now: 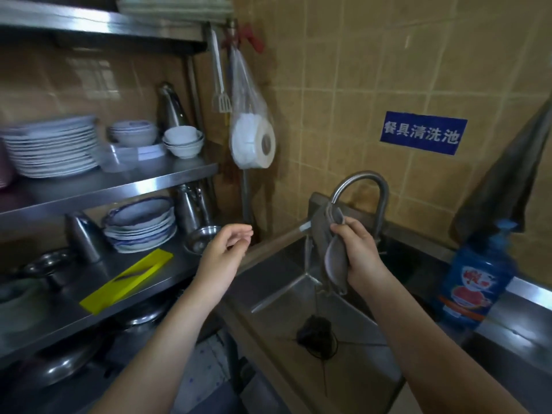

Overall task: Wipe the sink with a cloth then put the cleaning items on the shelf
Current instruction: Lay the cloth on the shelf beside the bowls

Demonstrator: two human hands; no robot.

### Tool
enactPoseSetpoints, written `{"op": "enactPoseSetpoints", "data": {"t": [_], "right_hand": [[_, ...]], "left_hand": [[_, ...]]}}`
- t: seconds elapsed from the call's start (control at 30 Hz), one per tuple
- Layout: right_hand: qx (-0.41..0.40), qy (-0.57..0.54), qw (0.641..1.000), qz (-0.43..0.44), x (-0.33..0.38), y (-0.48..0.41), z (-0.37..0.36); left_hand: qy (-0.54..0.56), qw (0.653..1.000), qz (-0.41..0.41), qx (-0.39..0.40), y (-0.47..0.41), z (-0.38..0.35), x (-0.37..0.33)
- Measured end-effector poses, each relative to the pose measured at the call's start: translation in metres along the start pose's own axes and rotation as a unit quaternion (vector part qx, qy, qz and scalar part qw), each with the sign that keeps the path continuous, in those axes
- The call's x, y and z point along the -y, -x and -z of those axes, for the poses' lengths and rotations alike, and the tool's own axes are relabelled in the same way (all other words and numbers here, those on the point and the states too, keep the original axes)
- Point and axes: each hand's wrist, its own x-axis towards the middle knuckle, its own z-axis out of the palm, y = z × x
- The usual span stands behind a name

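Well, on my feed the left hand (227, 249) hung near the sink (277, 276) edge, fingers loosely curled, holding nothing. Grey cloth (330, 249) was bunched under the tap (382, 210), over the basin, w/ the right hand (361, 255) wrapped round it. Looked wet, limp, prob. water-heavy; I'd grip mid-bunch, not a corner.

Glossy steel sink (277, 282) and shelf (119, 177); matt grey cloth (331, 252); bottle (472, 279) probably translucent plastic.
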Motion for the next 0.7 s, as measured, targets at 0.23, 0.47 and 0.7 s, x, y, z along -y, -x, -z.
{"op": "enactPoseSetpoints", "data": {"t": [0.23, 0.47, 0.7], "right_hand": [[0.065, -0.012, 0.997, 0.033, 0.01, 0.006, -0.07], [0.087, 0.003, 0.994, 0.067, 0.018, -0.001, -0.162], [0.123, -0.004, 0.988, 0.096, 0.011, 0.001, -0.246]], "left_hand": [[0.016, 0.998, -0.019, -0.058, -0.002, 0.058, -0.008], [0.033, 0.992, -0.039, -0.114, -0.025, 0.135, -0.024], [0.029, 0.986, -0.059, -0.155, -0.047, 0.205, -0.027]]}}
